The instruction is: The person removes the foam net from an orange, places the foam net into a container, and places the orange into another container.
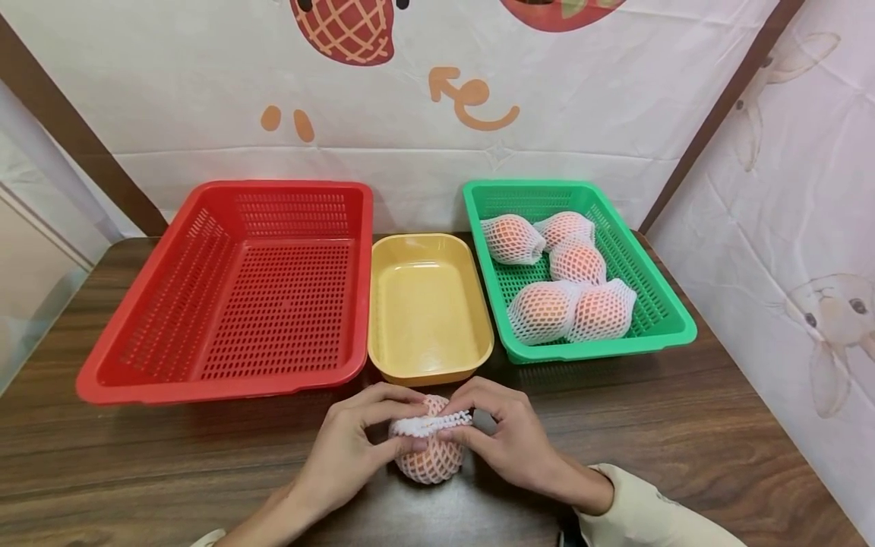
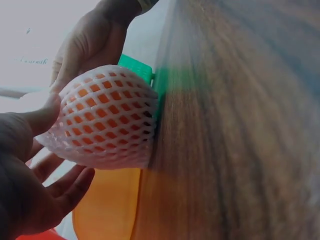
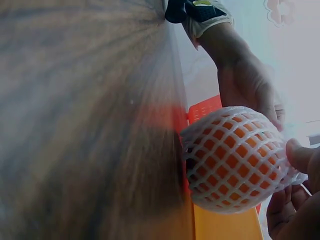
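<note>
A round orange-red fruit [image 1: 432, 462] sits on the table near its front edge, wrapped in a white foam net [image 2: 107, 117]. My left hand [image 1: 352, 437] pinches the gathered rim of the net from the left, thumb toward me and fingers on the far side. From the right, my right hand [image 1: 509, 434] pinches the same rim between thumb and fingers. Through the mesh in the right wrist view, the fruit [image 3: 254, 162] shows orange; its exact kind is hard to tell.
Behind the hands stands a yellow tray [image 1: 487, 338] with nothing inside. A large red basket [image 1: 225, 391], also holding nothing, is at left. At right, a green basket [image 1: 673, 330] holds several netted fruits [image 1: 577, 262]. A printed cloth [image 1: 410, 163] hangs behind.
</note>
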`<state>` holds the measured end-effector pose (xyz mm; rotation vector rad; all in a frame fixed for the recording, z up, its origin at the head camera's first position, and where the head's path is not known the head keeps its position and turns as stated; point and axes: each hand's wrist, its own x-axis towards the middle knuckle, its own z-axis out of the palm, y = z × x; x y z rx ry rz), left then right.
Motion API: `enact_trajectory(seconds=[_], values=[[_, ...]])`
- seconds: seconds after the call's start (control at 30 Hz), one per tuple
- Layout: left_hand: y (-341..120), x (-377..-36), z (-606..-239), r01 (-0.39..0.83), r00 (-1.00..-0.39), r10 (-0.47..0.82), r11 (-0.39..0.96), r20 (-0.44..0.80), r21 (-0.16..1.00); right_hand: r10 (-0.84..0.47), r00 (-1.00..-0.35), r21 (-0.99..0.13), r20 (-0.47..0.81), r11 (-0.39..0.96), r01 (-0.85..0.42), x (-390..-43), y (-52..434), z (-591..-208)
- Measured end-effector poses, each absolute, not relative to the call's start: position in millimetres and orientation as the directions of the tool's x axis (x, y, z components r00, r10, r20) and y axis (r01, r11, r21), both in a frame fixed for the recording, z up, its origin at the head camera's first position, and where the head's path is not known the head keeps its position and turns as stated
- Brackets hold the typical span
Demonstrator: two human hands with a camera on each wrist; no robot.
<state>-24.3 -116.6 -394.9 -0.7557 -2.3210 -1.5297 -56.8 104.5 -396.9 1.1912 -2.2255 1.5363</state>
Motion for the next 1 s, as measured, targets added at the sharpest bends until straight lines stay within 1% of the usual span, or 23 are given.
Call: enact_trajectory(seconds=[0.1,0.23,0.33,0.47,0.63,0.8,0.9,1.0], values=[[-116.5,-24.3,-396.3,0.567,-0.823,0.226,0.302,0.521,0.766,-0.530,-0.657,-0.716,0.536,0.127,-0.686,-57.7,104.9,-398.6],[-116.4,-24.9,-397.6,0.577,-0.816,0.167,0.300,0.554,0.759,-0.562,-0.697,-0.755,0.446,0.182,-0.630,-58.4,105.3,-399.0],[-115.9,-25.5,-398.4,0.582,-0.812,0.150,0.289,0.565,0.760,-0.572,-0.714,-0.762,0.403,0.221,-0.608,-58.0,105.2,-400.5],[-115.2,-26.3,-399.0,0.580,-0.814,0.166,0.282,0.557,0.764,-0.543,-0.716,-0.754,0.439,0.211,-0.622,-57.4,104.4,-400.9],[-115.5,-25.8,-398.0,0.551,-0.834,0.220,0.282,0.506,0.785,-0.520,-0.693,-0.729,0.499,0.180,-0.661,-58.6,105.4,-400.1],[-116.5,-24.8,-395.7,0.529,-0.846,0.284,0.330,0.452,0.782,-0.519,-0.679,-0.712,0.520,0.176,-0.680,-61.4,106.8,-400.6],[-116.4,-24.4,-396.0,0.527,-0.846,0.285,0.328,0.450,0.784,-0.521,-0.673,-0.710,0.525,0.169,-0.684,-61.1,106.9,-399.7],[-116.2,-24.1,-396.9,0.524,-0.851,0.243,0.309,0.467,0.794,-0.529,-0.671,-0.716,0.519,0.159,-0.679,-60.0,106.2,-397.4]])
